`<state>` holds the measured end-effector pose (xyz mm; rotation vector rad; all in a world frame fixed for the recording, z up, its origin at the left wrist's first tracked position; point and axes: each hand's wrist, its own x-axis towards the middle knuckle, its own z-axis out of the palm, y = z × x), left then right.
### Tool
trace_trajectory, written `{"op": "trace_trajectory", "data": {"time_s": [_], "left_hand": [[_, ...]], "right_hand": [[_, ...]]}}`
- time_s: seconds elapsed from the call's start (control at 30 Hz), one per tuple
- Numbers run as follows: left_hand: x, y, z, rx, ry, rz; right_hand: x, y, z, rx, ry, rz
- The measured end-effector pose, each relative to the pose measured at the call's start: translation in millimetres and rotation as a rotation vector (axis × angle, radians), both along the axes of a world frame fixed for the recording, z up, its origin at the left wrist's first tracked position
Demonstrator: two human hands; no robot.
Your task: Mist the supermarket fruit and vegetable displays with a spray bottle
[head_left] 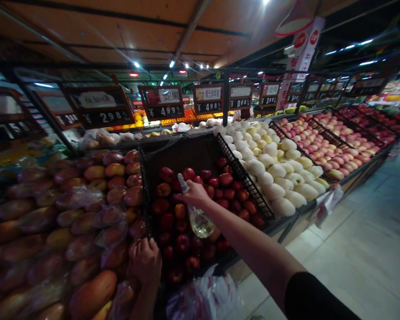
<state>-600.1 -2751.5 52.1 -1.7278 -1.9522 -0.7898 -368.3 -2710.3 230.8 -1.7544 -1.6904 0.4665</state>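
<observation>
My right hand is wrapped round the neck of a clear spray bottle with a pale nozzle, held tilted over the dark red apples. The bottle has clear liquid in its rounded body. The apples lie loose in a black bin, with bare bin floor behind them. My left hand is lower down, its fingers bent over the black bin divider between the apples and the mangoes. Some mangoes are in clear plastic wrap. The underside of my left hand is hidden.
White foam-netted fruit fills the bin to the right, beyond a black slatted divider. Pink fruit lies farther along. Price signs hang behind the bins. A plastic bag hangs at the front edge, and a tiled aisle runs right.
</observation>
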Motion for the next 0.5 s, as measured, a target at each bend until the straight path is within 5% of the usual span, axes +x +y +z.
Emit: {"op": "trace_trajectory", "data": {"time_s": [0.13, 0.23, 0.37, 0.5], "left_hand": [[-3, 2, -2.4, -0.008, -0.015, -0.007], [-5, 3, -4.4, 0.02, -0.023, -0.021], [-5, 3, -4.4, 0.031, 0.004, -0.011], [-2, 3, -0.9, 0.022, 0.004, -0.009]], "right_hand": [[-65, 6, 5.1, -0.01, 0.001, 0.198], [-77, 11, 12.5, -0.018, -0.03, 0.242], [-40, 21, 28.8, -0.04, -0.053, 0.052], [42, 24, 41.8, -0.059, -0.062, -0.179]]}}
